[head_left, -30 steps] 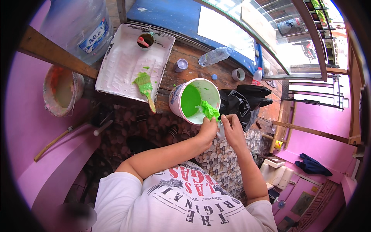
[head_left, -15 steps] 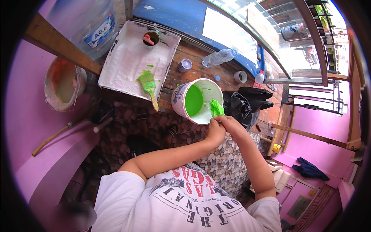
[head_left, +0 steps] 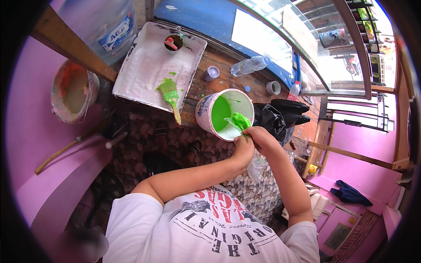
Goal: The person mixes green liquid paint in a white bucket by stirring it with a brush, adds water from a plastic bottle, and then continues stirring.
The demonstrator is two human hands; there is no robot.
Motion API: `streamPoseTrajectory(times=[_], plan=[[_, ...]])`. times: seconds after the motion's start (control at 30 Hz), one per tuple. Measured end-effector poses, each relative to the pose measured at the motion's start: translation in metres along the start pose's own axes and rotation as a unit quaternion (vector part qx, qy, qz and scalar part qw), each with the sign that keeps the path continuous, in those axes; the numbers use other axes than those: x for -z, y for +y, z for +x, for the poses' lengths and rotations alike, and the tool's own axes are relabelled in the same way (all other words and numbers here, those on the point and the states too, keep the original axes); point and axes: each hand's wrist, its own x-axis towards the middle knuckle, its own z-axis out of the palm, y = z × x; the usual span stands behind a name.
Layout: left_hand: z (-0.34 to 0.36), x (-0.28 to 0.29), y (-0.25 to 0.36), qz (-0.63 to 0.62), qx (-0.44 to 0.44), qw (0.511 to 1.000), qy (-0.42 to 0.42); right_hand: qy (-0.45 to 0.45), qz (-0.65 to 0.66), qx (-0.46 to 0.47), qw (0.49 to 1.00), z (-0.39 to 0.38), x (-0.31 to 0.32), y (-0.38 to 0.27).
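A thin, clear plastic bag smeared bright green (head_left: 240, 120) is being pinched by the closed left hand (head_left: 244, 149) and the closed right hand (head_left: 263, 139). Its green end is being held over the mouth of a round white plastic bucket (head_left: 246, 102) containing green liquid paint (head_left: 219, 114). A green-coated paintbrush (head_left: 168, 91) is being supported by a rectangular white tray (head_left: 142, 70).

A clear bottle (head_left: 251, 66) lies on the tabletop (head_left: 228, 82), with a purple-topped jar (head_left: 212, 73) to its left, a blue cap (head_left: 247, 88) on its near side, a short grey cylinder (head_left: 273, 88) to its right, a red-labelled bottle (head_left: 294, 90) farther right, and a large clear jug (head_left: 103, 24) far to its left.
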Motion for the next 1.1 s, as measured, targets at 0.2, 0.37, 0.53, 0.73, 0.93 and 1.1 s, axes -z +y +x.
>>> streamPoseTrajectory(times=[0.2, 0.37, 0.53, 0.73, 0.93, 1.1], plan=[[0.009, -0.001, -0.009, 0.004, -0.023, 1.000, 0.008, 0.008, -0.012, 0.012, 1.000, -0.002, -0.012, -0.010], [0.020, 0.002, -0.019, 0.082, -0.004, 0.997, -0.012, 0.062, 0.026, 0.005, 0.998, 0.006, -0.021, -0.012], [0.012, 0.007, -0.005, 0.097, 0.018, 0.995, -0.033, 0.044, -0.021, 0.009, 0.999, 0.027, -0.011, -0.004], [0.002, 0.007, 0.013, 0.085, 0.013, 0.995, -0.040, 0.064, -0.084, 0.018, 0.994, 0.041, -0.008, -0.006], [0.004, 0.009, 0.016, 0.084, -0.001, 0.995, -0.051, 0.081, -0.153, 0.031, 0.984, 0.053, -0.004, -0.009], [0.012, 0.004, 0.001, 0.077, -0.023, 0.996, -0.044, 0.107, -0.247, 0.067, 0.961, 0.066, 0.004, -0.003]])
